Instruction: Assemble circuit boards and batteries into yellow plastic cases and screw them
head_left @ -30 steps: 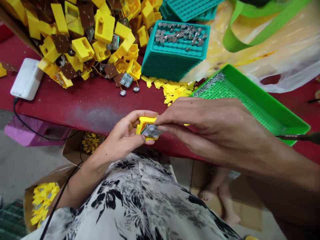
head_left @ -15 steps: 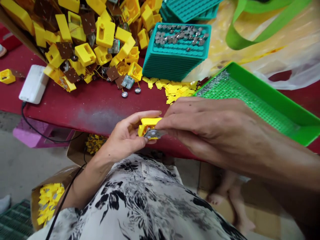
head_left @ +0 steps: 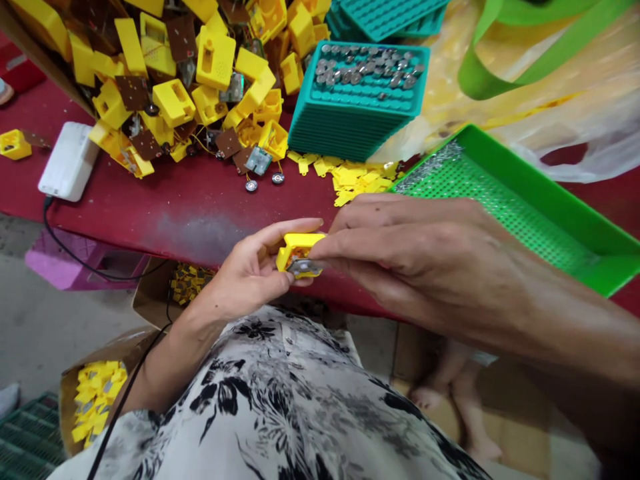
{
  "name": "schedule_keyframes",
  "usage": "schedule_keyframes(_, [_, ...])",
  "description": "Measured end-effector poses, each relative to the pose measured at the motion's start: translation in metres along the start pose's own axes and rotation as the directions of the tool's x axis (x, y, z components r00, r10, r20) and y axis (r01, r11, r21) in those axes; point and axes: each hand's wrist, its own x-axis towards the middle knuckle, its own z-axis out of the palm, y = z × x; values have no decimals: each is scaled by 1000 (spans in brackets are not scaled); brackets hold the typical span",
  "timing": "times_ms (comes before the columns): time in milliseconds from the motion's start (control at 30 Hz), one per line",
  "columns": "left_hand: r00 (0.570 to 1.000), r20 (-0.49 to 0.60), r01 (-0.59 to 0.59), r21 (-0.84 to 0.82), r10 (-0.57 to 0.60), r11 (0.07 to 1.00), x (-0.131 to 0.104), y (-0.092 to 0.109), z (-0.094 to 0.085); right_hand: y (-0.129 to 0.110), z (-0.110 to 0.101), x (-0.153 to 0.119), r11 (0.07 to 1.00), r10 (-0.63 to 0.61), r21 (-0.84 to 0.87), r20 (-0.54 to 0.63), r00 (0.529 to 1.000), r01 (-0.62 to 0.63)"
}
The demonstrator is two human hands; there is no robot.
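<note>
At a red table (head_left: 125, 200): R forearm slanting in from lower R, wrist near straight, R hand (head_left: 405, 243) back-up; L forearm angled up from lower L, L hand (head_left: 255, 267) half-cupped. Held btwn L thumb & fingers, near table's front edge: yellow box (head_left: 306, 241), open side showing. Pinched at R end by R thumb & fingers: grey board (head_left: 304, 267), tilted at box's opening.

Cut off at top & R: plastic bag (head_left: 555, 120). Partly blocked by R arm: green tray (head_left: 525, 187). Cropped at top: heap of yellow cases (head_left: 173, 101). Too small to read: box's insides. Mostly hidden: R thumb tip, exact contact w/ board hard to make out.
</note>
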Motion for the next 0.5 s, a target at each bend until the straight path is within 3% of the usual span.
schedule_keyframes(100, [1000, 0, -29, -22, 29, 999, 1, -1, -1, -3, 2, -1, 999, -12, -43, -21, 1000, 11])
schedule_keyframes(267, [1000, 1, -25, -65, 26, 998, 2, 2, -1, -9, 7, -3, 987, 57, -144, -138, 989, -77])
schedule_keyframes(500, [998, -60, -6, -100, 0, 995, 1, -1, 4, -4, 13, -1, 982, -12, -184, -238, 971, -33])
